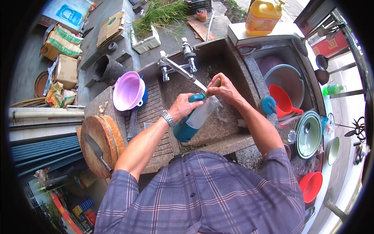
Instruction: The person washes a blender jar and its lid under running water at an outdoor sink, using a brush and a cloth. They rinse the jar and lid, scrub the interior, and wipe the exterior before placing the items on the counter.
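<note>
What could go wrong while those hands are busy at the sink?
The teal-and-clear jug, tilted over the hard sink, could slip from the left hand and knock against it. The knife lies loose on the chopping board near the left forearm, which might bump its handle.

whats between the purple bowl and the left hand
In the head view, a strip of blue bowl, then ribbed slab, up to the left hand.

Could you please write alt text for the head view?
The left hand holds a tilted teal-and-clear container over a stone sink, while the right hand grips a brownish object near a metal tap. A purple basin sits to the left.
</note>
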